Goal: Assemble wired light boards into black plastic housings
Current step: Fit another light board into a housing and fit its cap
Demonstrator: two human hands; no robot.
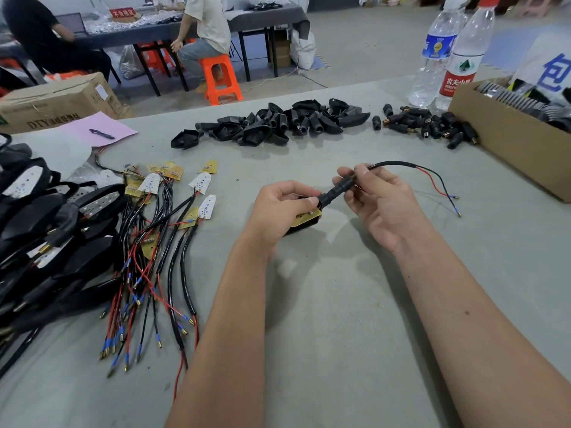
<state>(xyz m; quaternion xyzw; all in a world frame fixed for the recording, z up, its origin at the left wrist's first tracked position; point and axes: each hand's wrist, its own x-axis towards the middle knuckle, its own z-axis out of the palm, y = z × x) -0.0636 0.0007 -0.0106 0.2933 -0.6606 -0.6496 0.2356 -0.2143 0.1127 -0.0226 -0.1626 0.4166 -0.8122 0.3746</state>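
Now left hand grips housing with board; right hand pinches black connector on wire.

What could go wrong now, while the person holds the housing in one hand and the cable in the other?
1. The right hand grips the black cable by the sleeve; a hard pull might strain the wires at the light board.
2. The board sits tilted on the housing in the left hand; it might jam or seat crookedly.
3. The red and black leads trail loose on the table and might snag.
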